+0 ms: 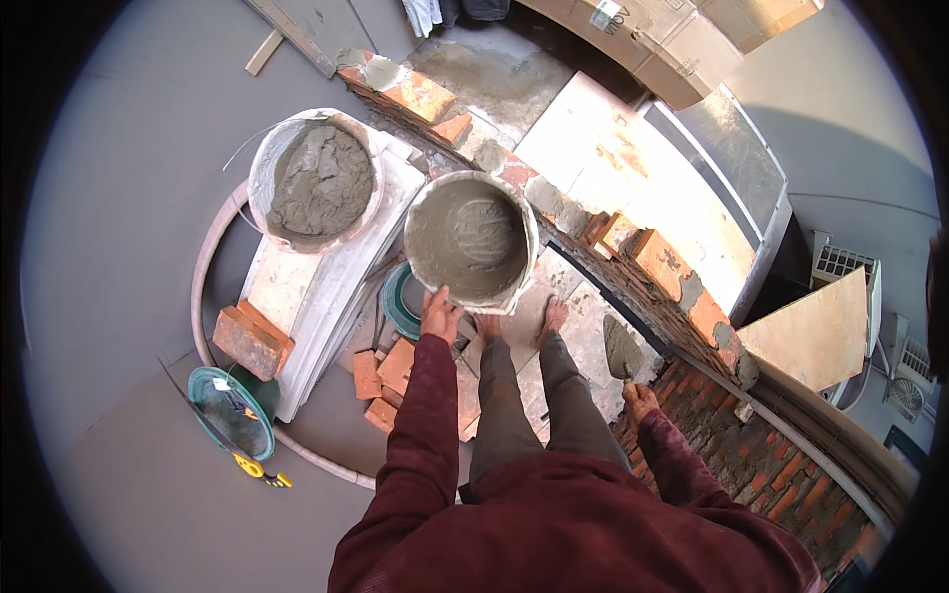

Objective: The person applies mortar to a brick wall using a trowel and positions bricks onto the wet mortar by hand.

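My left hand [441, 314] grips the near rim of a white bucket [416, 249] whose inside is coated with grey mortar; it is tipped so that I look into it. In my right hand [641, 397] is the handle of a trowel [623, 348], its pointed blade smeared with mortar, above the pale tiled floor. A second bucket [259, 188], heaped with mortar [326, 183], stands to the left on stacked pale boards [314, 331]. Past the tipped bucket runs a low brick wall [514, 173] with mortar dabs and loose bricks along its top.
Loose bricks [395, 366] lie beside my legs, close to a green basin [397, 301]. A pair of bricks [252, 339] rests on the boards' near end. At left are another green basin [237, 410], a yellow-handled tool [262, 469] and a hose [203, 267]. Cardboard boxes [672, 40] sit beyond the wall.
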